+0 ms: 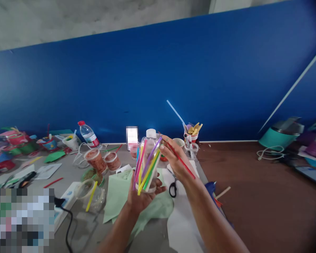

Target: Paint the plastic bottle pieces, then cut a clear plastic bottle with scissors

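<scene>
A clear plastic bottle [152,147] with a white cap [151,133] stands roughly upright in front of me. My left hand [140,198] is wrapped around its base from below. Coloured straws, among them a pink straw [140,158], a yellow straw [148,173] and a green straw [152,168], lie lengthwise along its near side. My right hand [176,158] is closed at the bottle's upper right, its fingertips by the top of a purple straw [152,156]. A red straw [183,162] sticks out between its fingers; their exact grip is partly hidden.
Green paper [116,196] and black-handled scissors [173,189] lie under and beside my hands. Left are reddish-stained cups [95,161], a clear cup [97,196], a water bottle [88,135] and a power strip [65,205]. A cup of wooden forks [191,135] and a blue glue gun [210,186] are right.
</scene>
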Tool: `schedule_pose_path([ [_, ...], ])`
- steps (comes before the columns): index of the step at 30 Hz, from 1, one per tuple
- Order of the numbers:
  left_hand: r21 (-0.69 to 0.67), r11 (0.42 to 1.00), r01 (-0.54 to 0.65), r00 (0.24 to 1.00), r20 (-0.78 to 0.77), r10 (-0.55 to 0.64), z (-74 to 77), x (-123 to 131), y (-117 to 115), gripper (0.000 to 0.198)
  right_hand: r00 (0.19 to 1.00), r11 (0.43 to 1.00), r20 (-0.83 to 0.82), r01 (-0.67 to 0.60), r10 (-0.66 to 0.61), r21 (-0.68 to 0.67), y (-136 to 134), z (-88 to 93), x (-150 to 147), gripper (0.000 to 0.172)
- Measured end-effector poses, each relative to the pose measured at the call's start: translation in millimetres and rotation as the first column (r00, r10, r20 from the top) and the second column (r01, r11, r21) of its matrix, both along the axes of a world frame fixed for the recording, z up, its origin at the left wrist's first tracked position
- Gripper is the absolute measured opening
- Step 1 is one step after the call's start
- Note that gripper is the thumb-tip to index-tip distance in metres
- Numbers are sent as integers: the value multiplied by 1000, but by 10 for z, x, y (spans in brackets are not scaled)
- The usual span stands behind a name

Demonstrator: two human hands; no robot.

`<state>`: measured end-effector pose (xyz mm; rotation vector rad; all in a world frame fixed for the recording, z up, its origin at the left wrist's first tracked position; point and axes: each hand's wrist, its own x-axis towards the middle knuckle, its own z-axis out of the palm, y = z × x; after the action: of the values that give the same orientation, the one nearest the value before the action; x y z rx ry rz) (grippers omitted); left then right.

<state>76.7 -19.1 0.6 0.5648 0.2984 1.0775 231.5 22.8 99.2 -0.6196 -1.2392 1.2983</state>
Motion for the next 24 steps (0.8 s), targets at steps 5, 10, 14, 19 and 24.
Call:
schedule_pose_path([
  [5, 68, 994, 86, 993, 72, -91, -70, 28, -43, 44, 998, 994, -39, -61, 58, -93, 24, -86, -11, 60],
  [10, 76, 983, 165, 983, 72, -170, -119, 68, -85, 38, 981, 982, -43, -188, 188, 3, -3, -63, 56, 63],
  [14, 93, 981, 171, 982, 65, -178, -155, 57, -104, 42, 944, 942, 37, -329, 327, 70, -40, -9, 184, 71],
  [19, 9, 981, 193, 979, 71, -193, -184, 65, -125, 40, 945, 957, 172, -288, 276, 46, -35, 54, 254, 71],
  [24, -9, 993, 116, 990, 83, -114, -177, 60, -107, 34, 950, 958, 162, -280, 269, 54, 5, 67, 163, 66],
])
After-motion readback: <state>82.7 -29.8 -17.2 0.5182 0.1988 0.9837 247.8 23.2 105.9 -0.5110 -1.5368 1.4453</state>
